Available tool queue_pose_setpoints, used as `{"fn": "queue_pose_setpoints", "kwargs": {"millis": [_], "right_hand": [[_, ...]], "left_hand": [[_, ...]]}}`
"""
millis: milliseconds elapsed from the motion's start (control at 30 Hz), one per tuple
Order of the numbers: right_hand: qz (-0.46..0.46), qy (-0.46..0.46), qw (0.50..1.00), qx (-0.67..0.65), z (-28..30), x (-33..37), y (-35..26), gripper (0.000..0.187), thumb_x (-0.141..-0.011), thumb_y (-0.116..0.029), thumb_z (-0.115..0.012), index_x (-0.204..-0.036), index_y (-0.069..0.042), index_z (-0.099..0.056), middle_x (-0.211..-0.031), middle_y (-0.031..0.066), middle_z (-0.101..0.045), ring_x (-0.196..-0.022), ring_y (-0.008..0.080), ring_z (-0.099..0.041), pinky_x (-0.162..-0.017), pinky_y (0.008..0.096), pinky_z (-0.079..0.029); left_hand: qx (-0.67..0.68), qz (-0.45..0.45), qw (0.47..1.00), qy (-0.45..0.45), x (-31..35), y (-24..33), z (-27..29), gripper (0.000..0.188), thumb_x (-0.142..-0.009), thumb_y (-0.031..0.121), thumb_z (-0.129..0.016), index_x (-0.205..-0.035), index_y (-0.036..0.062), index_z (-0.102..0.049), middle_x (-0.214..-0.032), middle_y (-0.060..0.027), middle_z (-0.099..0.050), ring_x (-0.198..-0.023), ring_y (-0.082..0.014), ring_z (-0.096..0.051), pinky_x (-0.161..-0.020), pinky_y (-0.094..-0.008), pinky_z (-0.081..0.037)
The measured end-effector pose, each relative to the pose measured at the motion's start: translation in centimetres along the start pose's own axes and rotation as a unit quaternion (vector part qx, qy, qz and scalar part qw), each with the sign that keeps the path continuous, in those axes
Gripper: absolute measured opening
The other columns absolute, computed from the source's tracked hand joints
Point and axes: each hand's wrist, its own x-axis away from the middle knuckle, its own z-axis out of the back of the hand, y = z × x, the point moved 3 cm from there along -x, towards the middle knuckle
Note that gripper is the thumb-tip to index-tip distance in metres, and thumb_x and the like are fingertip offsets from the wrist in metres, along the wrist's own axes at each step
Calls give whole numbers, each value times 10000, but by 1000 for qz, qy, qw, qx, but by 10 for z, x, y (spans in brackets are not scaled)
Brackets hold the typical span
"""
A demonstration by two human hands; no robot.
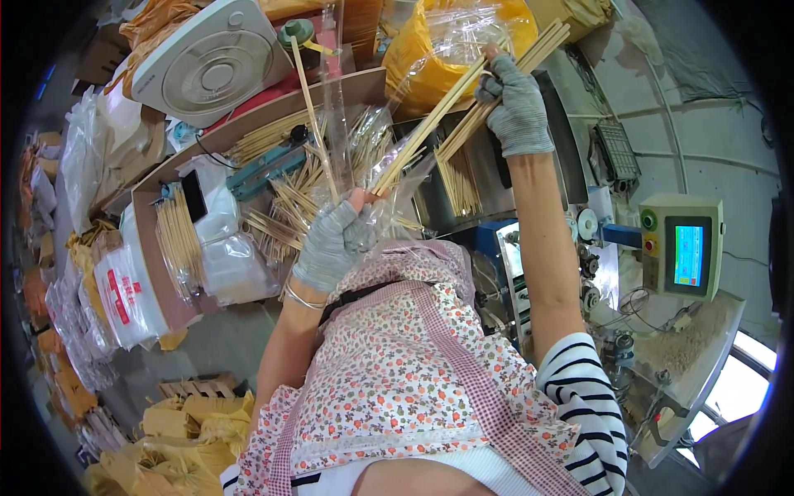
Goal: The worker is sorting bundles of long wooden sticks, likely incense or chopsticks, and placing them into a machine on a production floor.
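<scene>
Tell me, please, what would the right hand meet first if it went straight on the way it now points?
Past the sticks it holds, the right hand would probably meet the yellow bag first, though depth is hard to judge from this single view.

Gloves (pixel 523 112) are grey; sticks (pixel 431 127), tan; apron (pixel 389 355), floral; sleeve (pixel 585 397), striped.

Wooden sticks (pixel 292 201) in cardboard tray (pixel 364 85)

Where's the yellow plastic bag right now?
In the head view, the yellow plastic bag is at the top, slightly right of centre, just left of the gloved right hand and right of the white appliance with the round grille.
</scene>
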Motion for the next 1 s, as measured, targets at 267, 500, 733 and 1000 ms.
{"fn": "queue_pose_setpoints", "kwargs": {"millis": [267, 500, 733, 1000], "right_hand": [[-11, 7, 1000, -16, 10, 1, 8, 71, -850, -100, -604, -875, -38, -581, -643, -40, -473, -466, 39, -364, -423, 191, -303], [-10, 30, 999, -3, 17, -3, 15, 63, -839, -98, -618, -842, -54, -573, -633, -40, -466, -463, 38, -367, -417, 188, -307], [8, 29, 1000, -2, 16, -10, 18, 165, -811, -95, -655, -737, -111, -508, -611, -46, -471, -445, 35, -376, -408, 188, -306], [80, 58, 992, 78, 7, 8, 15, 152, -800, -146, -676, -770, -113, -530, -603, -43, -483, -444, 42, -411, -395, 179, -330]], "left_hand": [[1, 1, 1000, -29, 0, -1, -1, 185, -878, 251, -572, -835, 73, -598, -503, 85, -355, -418, -37, -307, -427, -210, -264], [-47, -52, 997, -36, -4, -5, -1, 225, -873, 273, -580, -893, 53, -626, -539, 102, -373, -448, -15, -309, -425, -184, -226], [-97, -40, 994, -10, -4, 5, -7, 277, -882, 284, -566, -976, 35, -647, -547, 101, -387, -456, -10, -313, -423, -182, -222], [-310, -46, 950, -19, -24, 9, -35, 275, -882, 310, -567, -810, 52, -631, -568, 73, -434, -513, -25, -371, -457, -196, -298]]}}
